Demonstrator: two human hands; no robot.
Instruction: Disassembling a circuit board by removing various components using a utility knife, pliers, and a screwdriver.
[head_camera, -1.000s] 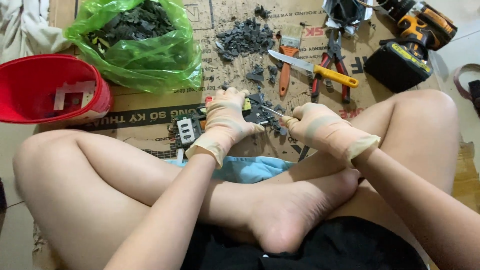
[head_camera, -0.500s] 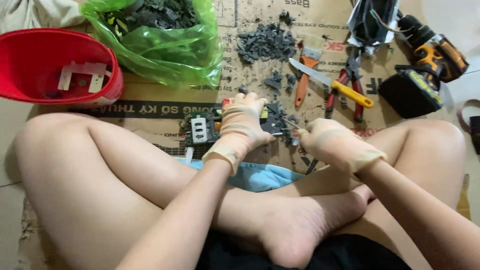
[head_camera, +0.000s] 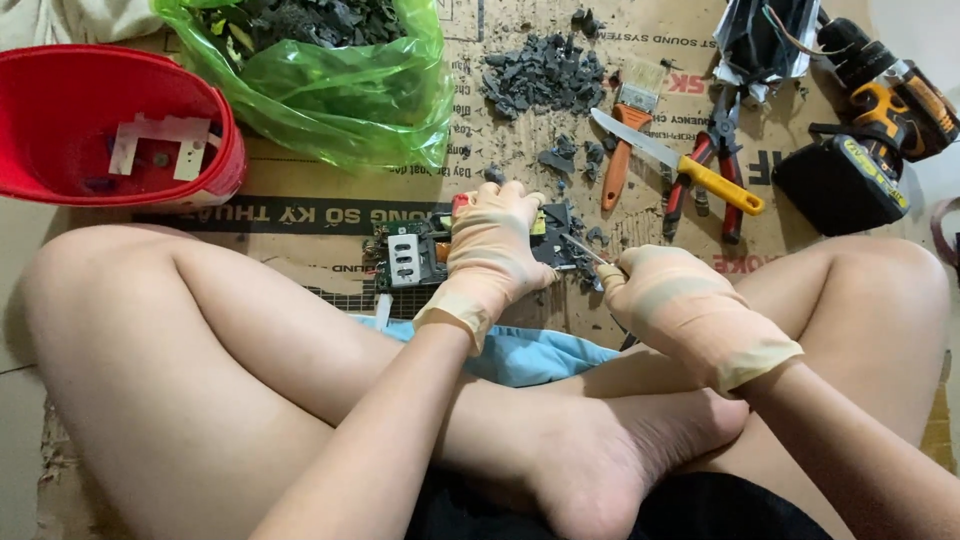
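Right now my left hand (head_camera: 492, 245) is pressed down over a small circuit board (head_camera: 410, 258), fingers curled round its far edge so it is closed on the board and pinning it to the cardboard sheet (head_camera: 300, 215); the board lies under and just to the left of that palm, its white connector block showing past my thumb side. My right hand (head_camera: 672, 300) sits just to the right, fisted round a thin metal tool (head_camera: 583, 250) whose tip points left at the board's near corner, close beside my left fingertips; the handle is hidden in the glove, so I cannot tell what kind of tool it is.

Beyond my hands lie dark broken chips (head_camera: 545, 68), a yellow-handled knife (head_camera: 680, 160), a paintbrush (head_camera: 628, 130) and red pliers (head_camera: 712, 170); farther right is a cordless drill (head_camera: 880, 120); far to the left, a green plastic bag (head_camera: 330, 80) of scraps and a red bucket (head_camera: 110, 125).

What worries me: the tip is aimed towards my left fingers, so if it slips off the board under force it could jab through the thin glove; the board is held by palm pressure alone and could skid or flip; my bare legs are near, and flying fragments could land on them.
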